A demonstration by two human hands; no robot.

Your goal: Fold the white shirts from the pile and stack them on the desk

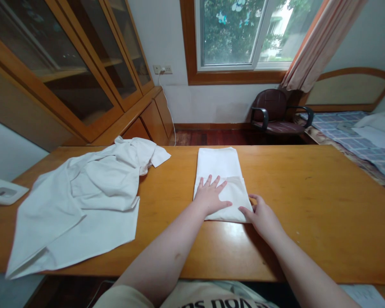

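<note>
Fingers spread wide, the left hand point(210, 200) lies palm down on the folded white cloth point(217, 162), holding nothing between its fingers. At the near right corner of that cloth, the right hand point(267, 219) has its thumb over the top and its other fingers bent around the right edge; the gap looks narrow, but I cannot tell whether fabric is pinched there.

From the head view, the only one, the folded cloth sits around the middle of the wooden table point(308, 192), its far end close to the far edge. An upper layer covers its near part, ending in a line across the cloth where the left fingertips rest. To the left, well apart from it, a rumpled white cloth point(99, 184) spreads over the table in loose folds. A white object point(6, 191) shows at the far left side. Beyond the table stand a maroon chair point(272, 107) and, to the right, a bed point(365, 132).

As a judgement, the main risk is slipping layers: a sideways pull at the right edge, with too little pressure from the left palm, could skew the upper layer or crease the cloth beneath. Pressing hard while sliding could also shift the whole bundle, as the table surface looks smooth and glossy.
</note>
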